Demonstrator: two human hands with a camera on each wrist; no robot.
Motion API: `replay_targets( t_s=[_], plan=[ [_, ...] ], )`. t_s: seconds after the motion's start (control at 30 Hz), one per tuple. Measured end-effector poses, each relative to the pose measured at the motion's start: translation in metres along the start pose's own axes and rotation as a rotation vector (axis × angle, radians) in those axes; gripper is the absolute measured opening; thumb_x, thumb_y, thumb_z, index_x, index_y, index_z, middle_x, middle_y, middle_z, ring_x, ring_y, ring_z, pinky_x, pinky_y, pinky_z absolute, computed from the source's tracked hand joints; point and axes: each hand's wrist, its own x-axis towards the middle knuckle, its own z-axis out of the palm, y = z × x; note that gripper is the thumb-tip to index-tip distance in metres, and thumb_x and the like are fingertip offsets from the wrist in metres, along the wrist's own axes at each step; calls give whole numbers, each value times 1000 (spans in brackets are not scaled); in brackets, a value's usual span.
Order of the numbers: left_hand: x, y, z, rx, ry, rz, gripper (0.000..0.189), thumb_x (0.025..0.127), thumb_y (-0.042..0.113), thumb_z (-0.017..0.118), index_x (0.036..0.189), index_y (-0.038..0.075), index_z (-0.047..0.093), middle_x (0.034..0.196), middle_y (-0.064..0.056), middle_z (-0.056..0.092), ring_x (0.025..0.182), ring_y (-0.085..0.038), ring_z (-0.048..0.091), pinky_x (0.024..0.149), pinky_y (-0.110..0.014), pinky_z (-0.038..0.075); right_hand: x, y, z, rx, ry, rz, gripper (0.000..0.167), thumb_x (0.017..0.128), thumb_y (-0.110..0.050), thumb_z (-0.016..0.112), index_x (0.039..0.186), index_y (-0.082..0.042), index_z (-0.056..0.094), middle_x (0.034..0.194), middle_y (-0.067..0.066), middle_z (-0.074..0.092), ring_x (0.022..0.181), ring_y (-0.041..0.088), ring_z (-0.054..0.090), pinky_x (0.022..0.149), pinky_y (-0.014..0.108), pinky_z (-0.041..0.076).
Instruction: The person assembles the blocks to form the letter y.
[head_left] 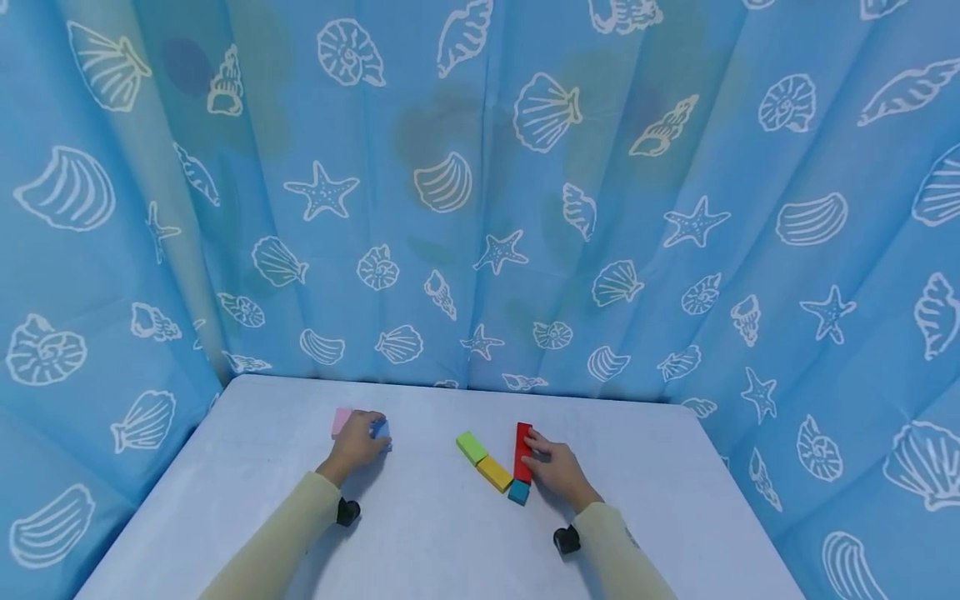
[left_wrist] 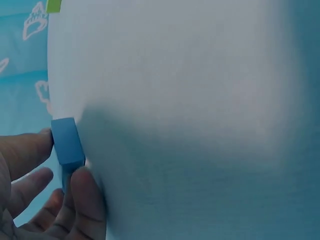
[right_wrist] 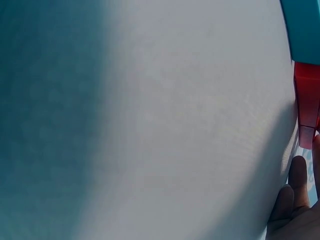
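Observation:
My left hand (head_left: 356, 441) pinches a small blue block (left_wrist: 68, 142) between thumb and fingers, near the back left of the table. Partly behind that hand sits a pink block (head_left: 341, 418). My right hand (head_left: 558, 468) reaches in from the right, its fingertips touching a long red piece (head_left: 522, 454); a seam across the red shows in the right wrist view. Against the red piece's near end lies a teal block (head_left: 518, 492). A yellow block (head_left: 495, 473) slants away from there, and a light green block (head_left: 472, 447) continues that line, making a V shape with the red.
A white cloth covers the table (head_left: 435, 542). Blue curtain (head_left: 480, 208) with white shell prints hangs behind the table and along both sides. Each wrist carries a small black camera, one on the left (head_left: 347, 512) and one on the right (head_left: 567, 540).

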Motion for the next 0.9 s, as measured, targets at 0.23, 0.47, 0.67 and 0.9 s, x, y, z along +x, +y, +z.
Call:
replay_targets(
  t_s=[0.23,0.47,0.67,0.9],
  plan=[
    [-9,7,2,-15,-32,22,43,88,12,73,128,1,61,134,-26,51,126,-42,51,104,-56,44,-1,0,0,7,7,-4,56,90,-19,72,142,-21,54,154,3,45,145,37,33,103,52,47],
    [-18,11,9,13,-90,65,39,88,14,73,124,2,64,128,-23,54,119,-38,56,101,-53,48,-2,3,0,14,-7,-21,55,90,-19,72,142,-19,54,155,4,44,145,38,33,104,53,46],
    [-27,17,15,20,-87,106,37,87,15,74,122,3,66,125,-20,55,109,-30,60,95,-48,52,1,4,-2,19,-16,-42,55,91,-19,71,143,-20,53,155,2,44,146,37,32,105,54,44],
    [-39,26,18,24,-107,129,38,87,16,75,122,4,67,128,-21,53,105,-29,62,93,-46,54,2,3,-1,11,-23,-22,56,91,-19,71,143,-21,52,155,2,44,146,39,32,105,55,44]
  ],
)
